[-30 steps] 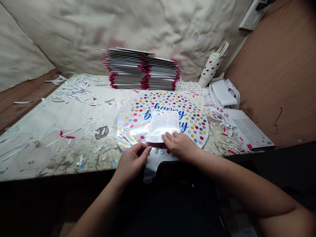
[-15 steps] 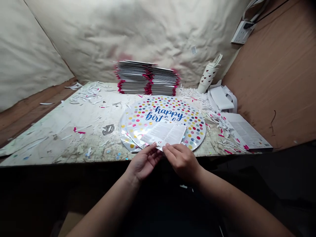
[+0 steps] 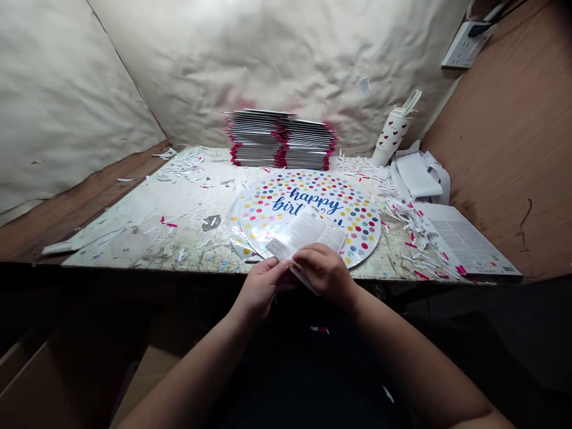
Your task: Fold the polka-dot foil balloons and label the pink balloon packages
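Between my two hands is a printed paper sheet (image 3: pixel 304 232), white with small grey text, tilted over the table's front edge. My left hand (image 3: pixel 263 286) pinches its lower left corner between thumb and fingers. My right hand (image 3: pixel 324 271) is closed on its near edge, fingers curled beside the left thumb. Beneath the sheet lies a round, flat foil balloon (image 3: pixel 360 220) with coloured dots and blue "happy birthday" lettering, partly covered by the sheet. Another round foil piece (image 3: pixel 235 229) shows under its left side.
Two stacks of folded silver packets (image 3: pixel 281 140) with pink edges stand at the back. A white tumbler with hearts (image 3: pixel 393 137) leans near a paper roll (image 3: pixel 417 176). At right lies a pile of printed sheets (image 3: pixel 473 238). Paper scraps litter the table (image 3: pixel 187 202).
The sheet has turned and tilted, with its near edge now lower in my right hand. My left thumb has pressed onto its corner. The whole view has shifted slightly.
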Demonstrator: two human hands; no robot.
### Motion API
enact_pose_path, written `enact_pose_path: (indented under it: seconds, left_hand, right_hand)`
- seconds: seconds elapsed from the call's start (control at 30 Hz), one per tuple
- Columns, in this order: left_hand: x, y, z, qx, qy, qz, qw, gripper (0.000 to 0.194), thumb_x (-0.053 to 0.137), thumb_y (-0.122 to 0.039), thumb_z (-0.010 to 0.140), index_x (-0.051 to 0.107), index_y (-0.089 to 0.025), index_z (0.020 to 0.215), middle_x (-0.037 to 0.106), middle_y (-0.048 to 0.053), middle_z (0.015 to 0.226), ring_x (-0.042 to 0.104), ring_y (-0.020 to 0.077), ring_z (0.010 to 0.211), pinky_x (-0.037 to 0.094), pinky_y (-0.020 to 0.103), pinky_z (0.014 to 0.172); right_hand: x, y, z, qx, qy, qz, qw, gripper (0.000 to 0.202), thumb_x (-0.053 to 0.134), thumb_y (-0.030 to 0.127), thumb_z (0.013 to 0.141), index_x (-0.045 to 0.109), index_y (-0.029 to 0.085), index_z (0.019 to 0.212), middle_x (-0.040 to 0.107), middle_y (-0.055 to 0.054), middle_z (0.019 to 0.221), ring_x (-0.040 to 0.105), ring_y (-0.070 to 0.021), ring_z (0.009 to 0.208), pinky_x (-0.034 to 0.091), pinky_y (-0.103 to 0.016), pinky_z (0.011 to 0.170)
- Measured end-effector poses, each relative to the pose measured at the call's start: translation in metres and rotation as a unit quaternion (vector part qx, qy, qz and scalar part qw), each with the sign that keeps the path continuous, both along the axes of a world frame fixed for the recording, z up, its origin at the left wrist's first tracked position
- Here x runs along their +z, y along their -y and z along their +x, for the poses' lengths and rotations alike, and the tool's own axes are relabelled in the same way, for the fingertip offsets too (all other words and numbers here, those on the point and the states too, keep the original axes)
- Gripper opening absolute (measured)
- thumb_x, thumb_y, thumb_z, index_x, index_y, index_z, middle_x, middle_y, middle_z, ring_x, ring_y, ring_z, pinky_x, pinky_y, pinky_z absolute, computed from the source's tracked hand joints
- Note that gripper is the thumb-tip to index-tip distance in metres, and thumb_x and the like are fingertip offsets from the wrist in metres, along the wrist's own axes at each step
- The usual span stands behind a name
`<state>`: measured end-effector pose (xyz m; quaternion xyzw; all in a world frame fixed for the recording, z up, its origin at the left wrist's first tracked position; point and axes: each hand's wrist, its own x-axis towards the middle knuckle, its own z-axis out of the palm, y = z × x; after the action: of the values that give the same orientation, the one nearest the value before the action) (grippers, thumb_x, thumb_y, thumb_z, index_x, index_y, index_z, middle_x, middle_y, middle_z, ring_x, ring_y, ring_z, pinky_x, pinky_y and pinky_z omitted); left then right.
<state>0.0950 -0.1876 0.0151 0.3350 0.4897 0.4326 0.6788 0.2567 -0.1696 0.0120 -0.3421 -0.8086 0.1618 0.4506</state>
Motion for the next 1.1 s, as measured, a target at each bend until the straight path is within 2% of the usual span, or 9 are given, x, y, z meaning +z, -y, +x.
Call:
enact_pose_path:
  seconds: [0.13, 0.23, 0.33, 0.43, 0.6, 0.7, 0.9, 0.97, 1.1]
  left_hand:
    - [0.008, -0.006, -0.012, 0.060, -0.050, 0.074, 0.994, 0.027, 0.063, -0.035, 0.074, 0.056, -0.016, 0.092, 0.066, 0.001, 0.078, 0.064, 0.0145, 0.068, 0.051, 0.027, 0.064]
    - [0.028, -0.012, -0.017, 0.016, -0.203, 0.215, 0.955, 0.047, 0.063, -0.030, 0.075, 0.046, -0.019, 0.117, 0.066, 0.001, 0.080, 0.064, 0.0148, 0.070, 0.050, 0.025, 0.065]
    - [0.058, -0.017, -0.008, -0.060, -0.394, 0.387, 0.832, 0.054, 0.053, -0.019, 0.081, 0.035, -0.024, 0.131, 0.065, -0.003, 0.070, 0.062, 0.0126, 0.059, 0.048, 0.023, 0.059]
    - [0.089, -0.026, 0.008, -0.181, -0.438, 0.544, 0.693, 0.049, 0.045, -0.009, 0.081, 0.046, -0.031, 0.125, 0.068, -0.001, 0.078, 0.064, 0.0132, 0.064, 0.050, 0.024, 0.062]
    - [0.105, -0.058, 0.016, -0.053, -0.293, 0.560, 0.773, 0.065, 0.067, -0.021, 0.074, 0.038, -0.027, 0.131, 0.062, 0.007, 0.114, 0.061, 0.0196, 0.100, 0.049, 0.030, 0.087]
    - [0.097, -0.087, 0.015, -0.137, -0.308, 0.567, 0.751, 0.034, 0.056, -0.019, 0.083, 0.054, -0.022, 0.117, 0.068, 0.004, 0.099, 0.065, 0.0146, 0.086, 0.053, 0.022, 0.076]
    - [0.136, -0.233, -0.024, 0.065, -0.606, 0.619, 0.495, 0.033, 0.039, -0.017, 0.086, 0.057, -0.015, 0.114, 0.064, 0.011, 0.112, 0.060, 0.0206, 0.101, 0.046, 0.032, 0.087]
    - [0.156, -0.299, -0.043, 0.069, -0.721, 0.513, 0.460, 0.038, 0.036, -0.018, 0.087, 0.052, -0.015, 0.121, 0.057, 0.012, 0.124, 0.054, 0.0237, 0.111, 0.041, 0.035, 0.093]
    - [0.173, -0.384, -0.055, 0.015, -0.751, 0.452, 0.481, 0.035, 0.038, -0.013, 0.081, 0.060, -0.013, 0.108, 0.064, 0.016, 0.108, 0.058, 0.0281, 0.102, 0.042, 0.042, 0.087]
  right_hand:
    - [0.020, 0.008, 0.043, 0.031, 0.105, -0.140, 0.984, 0.022, 0.049, 0.027, 0.087, 0.065, 0.018, 0.075, 0.066, -0.004, 0.072, 0.062, -0.0151, 0.070, 0.051, -0.027, 0.068]
    - [0.031, 0.014, 0.087, -0.113, 0.287, -0.159, 0.938, 0.024, 0.054, 0.033, 0.083, 0.067, 0.019, 0.069, 0.067, -0.007, 0.071, 0.064, -0.0232, 0.072, 0.052, -0.037, 0.068]
    - [0.044, 0.012, 0.109, -0.271, 0.178, -0.041, 0.945, 0.047, 0.062, 0.035, 0.077, 0.055, 0.018, 0.120, 0.055, -0.014, 0.123, 0.049, -0.0315, 0.115, 0.046, -0.046, 0.088]
    - [0.055, 0.002, 0.109, -0.163, 0.031, -0.045, 0.985, 0.050, 0.066, 0.036, 0.074, 0.054, 0.021, 0.121, 0.056, -0.010, 0.124, 0.052, -0.0275, 0.114, 0.048, -0.039, 0.090]
    - [0.040, -0.032, 0.098, -0.124, -0.314, -0.182, 0.924, 0.015, 0.070, 0.033, 0.072, 0.070, 0.021, 0.081, 0.071, -0.004, 0.076, 0.067, -0.0219, 0.072, 0.055, -0.033, 0.066]
    - [0.032, -0.056, 0.097, -0.111, -0.412, -0.219, 0.878, 0.032, 0.073, 0.036, 0.068, 0.067, 0.023, 0.097, 0.071, -0.007, 0.094, 0.066, -0.0257, 0.086, 0.055, -0.038, 0.074]
    - [0.019, -0.082, 0.124, -0.204, -0.376, -0.248, 0.869, 0.053, 0.065, 0.039, 0.076, 0.049, 0.023, 0.124, 0.066, -0.011, 0.108, 0.063, -0.0230, 0.098, 0.052, -0.036, 0.086]
    - [0.005, -0.080, 0.134, -0.240, -0.331, -0.275, 0.870, 0.053, 0.065, 0.039, 0.076, 0.050, 0.021, 0.123, 0.069, -0.010, 0.101, 0.065, -0.0227, 0.095, 0.053, -0.035, 0.084]
    - [-0.022, -0.068, 0.142, -0.262, -0.194, -0.294, 0.898, 0.039, 0.059, 0.038, 0.080, 0.058, 0.020, 0.114, 0.069, -0.010, 0.101, 0.066, -0.0226, 0.093, 0.056, -0.030, 0.077]
